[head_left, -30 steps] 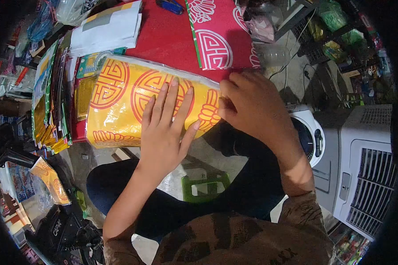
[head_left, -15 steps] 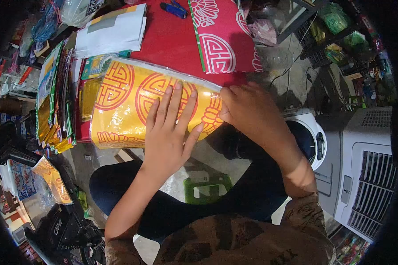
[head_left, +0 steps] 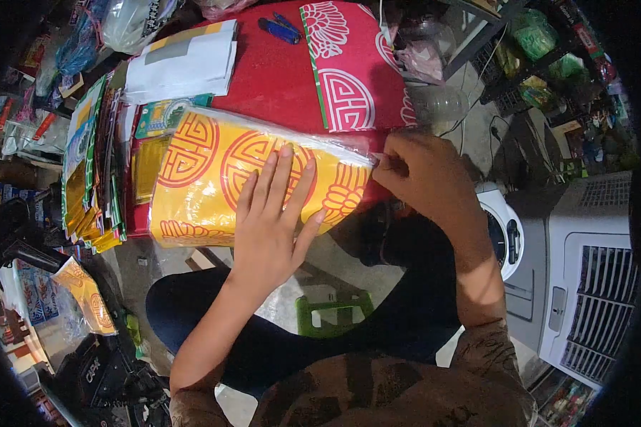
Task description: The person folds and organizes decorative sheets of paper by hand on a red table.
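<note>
A yellow packet [head_left: 214,153] with red round patterns, in clear plastic, lies on the red surface [head_left: 267,71]. My left hand [head_left: 271,213] rests flat on the packet with its fingers spread. At the packet's right corner, my right hand [head_left: 424,174] pinches the edge of the clear plastic between thumb and fingers. Just behind the packet lie a green printed sheet [head_left: 165,115] and a gold sheet [head_left: 148,167], both partly covered.
Folded white paper [head_left: 185,67] lies at the back left, beside a stack of colourful packets [head_left: 89,171]. Farther back are a pink patterned sheet [head_left: 349,99] and a dark blue tool [head_left: 280,28]. A green stool [head_left: 333,313] stands below, a grey appliance [head_left: 591,277] at right.
My right hand has moved a little to the right with the plastic edge, which now reaches farther out. My left hand has stayed flat on the packet.
</note>
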Demonstrator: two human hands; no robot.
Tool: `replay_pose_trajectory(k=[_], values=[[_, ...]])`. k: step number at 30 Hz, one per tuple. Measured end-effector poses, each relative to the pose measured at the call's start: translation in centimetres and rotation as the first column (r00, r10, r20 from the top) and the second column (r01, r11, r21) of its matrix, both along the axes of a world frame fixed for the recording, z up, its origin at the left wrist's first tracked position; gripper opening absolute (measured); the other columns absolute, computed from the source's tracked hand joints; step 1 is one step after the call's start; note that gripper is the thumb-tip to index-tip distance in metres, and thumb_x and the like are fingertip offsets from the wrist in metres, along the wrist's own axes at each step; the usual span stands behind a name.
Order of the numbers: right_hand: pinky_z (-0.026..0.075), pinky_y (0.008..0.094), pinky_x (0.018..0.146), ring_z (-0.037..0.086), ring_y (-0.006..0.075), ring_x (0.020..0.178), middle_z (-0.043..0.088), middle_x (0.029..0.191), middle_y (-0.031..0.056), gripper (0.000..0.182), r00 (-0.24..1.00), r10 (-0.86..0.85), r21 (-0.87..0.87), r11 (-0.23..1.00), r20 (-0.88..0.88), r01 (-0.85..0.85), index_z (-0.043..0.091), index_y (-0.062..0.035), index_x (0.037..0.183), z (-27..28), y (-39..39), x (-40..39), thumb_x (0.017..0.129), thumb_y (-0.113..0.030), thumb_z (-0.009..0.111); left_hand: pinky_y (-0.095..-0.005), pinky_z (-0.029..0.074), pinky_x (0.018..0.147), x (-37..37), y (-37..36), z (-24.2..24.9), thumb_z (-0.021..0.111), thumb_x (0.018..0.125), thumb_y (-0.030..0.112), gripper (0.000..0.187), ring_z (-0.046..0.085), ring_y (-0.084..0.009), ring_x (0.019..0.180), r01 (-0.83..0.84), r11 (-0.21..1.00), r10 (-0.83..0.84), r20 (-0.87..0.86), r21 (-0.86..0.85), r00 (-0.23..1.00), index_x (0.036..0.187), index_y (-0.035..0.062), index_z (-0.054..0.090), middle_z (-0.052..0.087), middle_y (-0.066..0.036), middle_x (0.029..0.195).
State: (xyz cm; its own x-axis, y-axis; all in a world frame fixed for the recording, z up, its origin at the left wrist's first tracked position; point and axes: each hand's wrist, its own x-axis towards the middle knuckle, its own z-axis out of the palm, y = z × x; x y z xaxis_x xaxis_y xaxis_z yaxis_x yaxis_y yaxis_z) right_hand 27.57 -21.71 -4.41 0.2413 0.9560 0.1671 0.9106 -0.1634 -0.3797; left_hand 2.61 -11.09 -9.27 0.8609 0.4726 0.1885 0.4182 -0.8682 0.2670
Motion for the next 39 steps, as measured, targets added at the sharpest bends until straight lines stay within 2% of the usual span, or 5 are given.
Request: replay_pose_trajectory(k=[9, 18, 28, 35, 39], values=[[0.053, 0.0443, 0.066, 0.067, 0.0296, 0.069, 0.065, 0.081, 0.0119, 0.041, 0.995, 0.076, 0.257, 0.962, 0.067, -0.090, 0.059, -0.0089, 0.103, 0.3, 0.3, -0.8, 0.095, -0.044, 0.079, -0.0527, 0.020, 0.128, 0.1, -0.2, 0.1, 0.056, 0.108, 0.041, 0.069, 0.028, -0.0392, 0.161, -0.010, 1.000, 0.010, -0.009, 0.015, 1.000, 0.167, 0.0092, 0.039, 0.029, -0.023, 0.174], [0.054, 0.0498, 0.071, 0.072, 0.0401, 0.082, 0.071, 0.089, 0.0161, 0.025, 0.996, 0.038, 0.060, 0.997, 0.086, -0.043, 0.061, -0.0070, 0.102, -2.2, 1.7, -0.3, 0.102, -0.031, 0.068, -0.0526, 0.020, 0.129, 0.0, -0.2, 0.5, 0.055, 0.108, 0.040, 0.069, 0.028, -0.0390, 0.161, 0.001, 1.000, -0.001, 0.001, -0.008, 1.000, 0.166, 0.0084, 0.038, 0.029, -0.023, 0.174], [0.057, 0.0487, 0.070, 0.074, 0.0364, 0.081, 0.074, 0.092, 0.0145, 0.029, 1.000, -0.008, 0.229, 0.973, -0.009, 0.010, 0.064, -0.0110, 0.109, -0.7, -0.8, -0.6, 0.100, -0.037, 0.073, -0.0535, 0.017, 0.131, 0.1, 0.1, 0.1, 0.048, 0.111, 0.035, 0.065, 0.027, -0.0375, 0.162, -0.007, 0.999, 0.008, 0.017, -0.050, 1.000, 0.168, 0.0068, 0.034, 0.031, -0.022, 0.173], [0.058, 0.0461, 0.080, 0.074, 0.0364, 0.092, 0.074, 0.105, 0.0157, 0.025, 0.803, -0.579, 0.274, 0.757, -0.139, 0.593, 0.072, -0.0067, 0.112, -1.5, -18.7, 0.0, 0.098, -0.028, 0.072, -0.0503, 0.019, 0.131, 2.2, 0.7, 1.4, 0.044, 0.114, 0.035, 0.061, 0.028, -0.0391, 0.161, -0.006, 1.000, 0.006, -0.016, 0.017, 1.000, 0.167, 0.0062, 0.037, 0.034, -0.022, 0.172], [0.051, 0.0519, 0.096, 0.063, 0.0444, 0.112, 0.067, 0.120, 0.0253, 0.042, 0.529, -0.811, 0.124, 0.569, 0.250, 0.813, 0.063, -0.0003, 0.128, -8.7, -31.2, 6.3, 0.094, -0.023, 0.072, -0.0510, 0.019, 0.131, 3.2, 2.1, 0.6, 0.040, 0.115, 0.038, 0.062, 0.028, -0.0402, 0.161, -0.005, 0.999, 0.006, -0.005, 0.036, 1.000, 0.167, 0.0047, 0.036, 0.033, -0.024, 0.172]])
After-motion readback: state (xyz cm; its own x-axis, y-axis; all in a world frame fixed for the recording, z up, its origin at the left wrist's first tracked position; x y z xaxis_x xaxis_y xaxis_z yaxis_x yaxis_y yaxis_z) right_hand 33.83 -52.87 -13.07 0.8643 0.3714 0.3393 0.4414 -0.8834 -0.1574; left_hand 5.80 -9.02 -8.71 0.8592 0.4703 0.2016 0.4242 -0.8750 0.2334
